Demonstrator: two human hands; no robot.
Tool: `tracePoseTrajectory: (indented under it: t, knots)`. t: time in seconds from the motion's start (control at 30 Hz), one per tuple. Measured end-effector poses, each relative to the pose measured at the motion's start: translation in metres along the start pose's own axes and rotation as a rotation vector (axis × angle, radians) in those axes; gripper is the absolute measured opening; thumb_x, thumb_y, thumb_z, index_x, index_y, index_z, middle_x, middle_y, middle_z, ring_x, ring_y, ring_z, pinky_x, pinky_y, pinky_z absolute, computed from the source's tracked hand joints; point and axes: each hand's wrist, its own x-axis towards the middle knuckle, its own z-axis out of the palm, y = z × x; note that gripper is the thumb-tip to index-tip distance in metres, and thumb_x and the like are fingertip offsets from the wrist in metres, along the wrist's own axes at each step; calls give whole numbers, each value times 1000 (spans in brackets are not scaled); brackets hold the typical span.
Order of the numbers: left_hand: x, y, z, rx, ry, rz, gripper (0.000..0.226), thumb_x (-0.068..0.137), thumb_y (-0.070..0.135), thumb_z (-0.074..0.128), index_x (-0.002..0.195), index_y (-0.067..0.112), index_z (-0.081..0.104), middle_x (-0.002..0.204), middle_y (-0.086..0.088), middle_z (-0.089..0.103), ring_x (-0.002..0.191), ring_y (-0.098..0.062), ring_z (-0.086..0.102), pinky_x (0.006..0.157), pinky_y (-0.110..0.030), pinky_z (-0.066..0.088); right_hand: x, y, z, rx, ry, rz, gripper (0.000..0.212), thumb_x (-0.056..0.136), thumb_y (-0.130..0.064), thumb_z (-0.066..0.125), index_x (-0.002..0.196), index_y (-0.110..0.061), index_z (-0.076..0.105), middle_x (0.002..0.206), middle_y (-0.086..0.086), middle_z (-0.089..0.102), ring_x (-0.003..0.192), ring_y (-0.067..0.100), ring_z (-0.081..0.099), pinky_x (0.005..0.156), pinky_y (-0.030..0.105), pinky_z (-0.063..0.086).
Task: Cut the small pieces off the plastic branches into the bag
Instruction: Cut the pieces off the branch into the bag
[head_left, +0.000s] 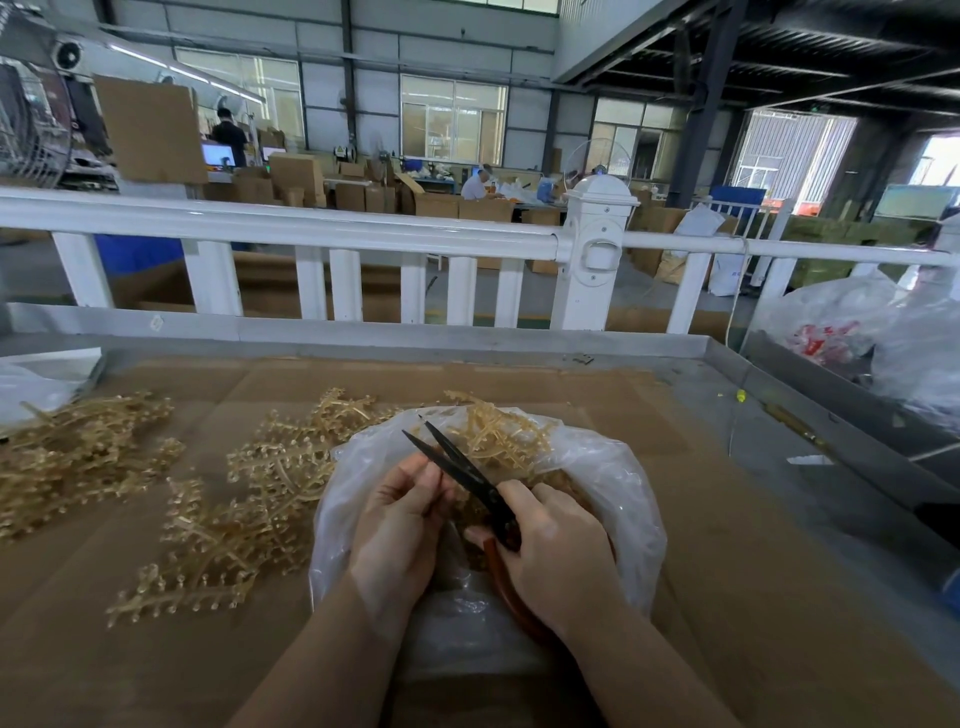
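Observation:
A clear plastic bag (613, 483) lies open on the cardboard-covered table, with golden cut pieces inside. My right hand (550, 551) grips the red handles of black-bladed scissors (457, 462), whose blades stand slightly apart and point up and left over the bag. My left hand (400, 525) is curled over the bag's mouth beside the blades; its fingertips seem to pinch something small, hidden from view. A golden plastic branch (498, 431) sticks out of the bag's far side. More branches (249, 509) lie left of the bag.
Another heap of golden branches (72, 457) lies at the far left. Clear bags (883, 338) with red items stand at the right. A white railing (332, 234) runs behind the table's raised metal rim (363, 332). People work among cardboard boxes far behind.

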Motion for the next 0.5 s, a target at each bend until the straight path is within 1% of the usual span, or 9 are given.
tracePoseTrajectory:
  t: [0.07, 0.1, 0.27, 0.33, 0.4, 0.5]
  knots:
    - [0, 1, 0, -27, 32, -17, 23, 96, -2, 43, 107, 0, 63, 88, -9, 68, 75, -12, 62, 63, -16, 54, -1, 0, 0, 0, -3, 0, 38, 79, -47, 70, 103, -18, 68, 84, 2, 67, 78, 19, 63, 67, 32, 56]
    - [0, 2, 0, -36, 39, -23, 23, 97, -2, 43, 105, 2, 64, 89, -9, 70, 76, -12, 63, 63, -16, 54, -1, 0, 0, 0, -7, 1, 39, 80, -48, 68, 105, -18, 67, 87, 2, 67, 81, 20, 62, 68, 33, 55]
    - [-3, 5, 0, -53, 1, -53, 22, 96, -3, 43, 90, 5, 63, 73, -6, 68, 58, -8, 63, 57, -16, 54, 1, 1, 1, 2, -29, 0, 39, 85, -50, 61, 110, -21, 64, 95, 1, 65, 89, 19, 59, 75, 31, 53]
    - [-3, 5, 0, -50, -11, -58, 23, 96, -4, 43, 87, 5, 62, 70, -5, 68, 56, -8, 63, 56, -16, 54, 1, 1, 1, 11, -31, -2, 39, 86, -50, 60, 111, -21, 64, 96, 0, 65, 90, 18, 58, 77, 31, 52]
    - [-3, 6, 0, -37, -26, -62, 22, 96, -3, 43, 87, 4, 61, 71, -6, 66, 59, -10, 62, 57, -17, 55, 1, 1, 1, 22, -36, -3, 39, 86, -51, 59, 111, -21, 63, 96, 0, 64, 91, 18, 58, 78, 31, 51]
    - [-4, 6, 0, -14, -63, -68, 20, 95, -1, 43, 89, 2, 61, 79, -10, 64, 70, -16, 59, 63, -21, 55, 1, 1, 1, 48, -32, -6, 39, 85, -51, 59, 109, -20, 64, 93, 0, 65, 87, 18, 60, 77, 31, 52]
